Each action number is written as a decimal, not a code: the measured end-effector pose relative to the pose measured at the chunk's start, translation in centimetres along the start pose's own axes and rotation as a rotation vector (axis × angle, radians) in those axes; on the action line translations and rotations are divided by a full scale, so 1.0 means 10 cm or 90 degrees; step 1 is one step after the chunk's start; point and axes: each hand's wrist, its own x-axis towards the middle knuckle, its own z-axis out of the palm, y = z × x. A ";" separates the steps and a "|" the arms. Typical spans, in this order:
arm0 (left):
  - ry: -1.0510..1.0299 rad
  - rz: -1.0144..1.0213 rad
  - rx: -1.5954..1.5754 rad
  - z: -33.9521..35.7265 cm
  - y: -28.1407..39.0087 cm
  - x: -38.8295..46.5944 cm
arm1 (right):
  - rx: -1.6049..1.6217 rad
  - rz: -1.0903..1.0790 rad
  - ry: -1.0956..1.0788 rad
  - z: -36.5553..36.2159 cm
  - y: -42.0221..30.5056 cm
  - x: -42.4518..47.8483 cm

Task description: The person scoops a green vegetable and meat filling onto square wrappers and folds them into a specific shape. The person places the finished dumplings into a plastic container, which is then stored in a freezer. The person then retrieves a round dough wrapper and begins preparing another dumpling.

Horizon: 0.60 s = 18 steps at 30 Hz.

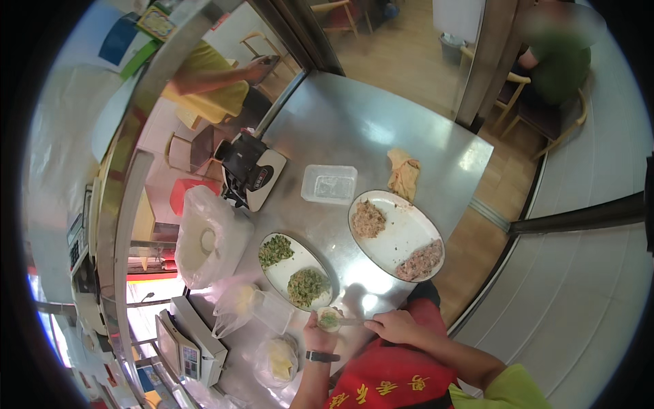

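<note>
In my left hand point(319, 335), which wears a wristwatch, rests a small round dough wrapper point(336, 313) with a dab of green chopped filling point(328, 320) on it. My right hand point(394, 326) grips a flat filling spatula point(351, 322); its tip touches the filling. Just beyond the left hand lies an oval plate point(315, 262) bearing two mounds of green filling point(306, 287). Farther right, a larger oval plate point(387, 250) carries two heaps of minced meat filling, one pale brown point(368, 220) and one pinkish point(420, 260).
On the steel table point(352, 117) are a translucent plastic tub point(329, 185), a yellowish cloth point(403, 175), a black-and-white device point(253, 171), a bag-lined bin point(207, 245), bagged wrappers point(281, 364) and a scale point(184, 347). Two people point(214, 84) sit beyond the partitions.
</note>
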 end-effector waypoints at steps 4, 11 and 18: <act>-0.049 0.056 -0.078 0.15 0.14 -0.11 | 0.032 -0.081 0.005 -0.17 0.01 0.04; -0.140 0.071 -0.087 0.00 0.16 -0.23 | 0.083 -0.139 0.078 -0.18 -0.36 0.15; -0.176 -0.027 -0.023 -0.12 -0.11 -0.17 | -0.093 -0.101 0.225 0.13 -0.50 -0.19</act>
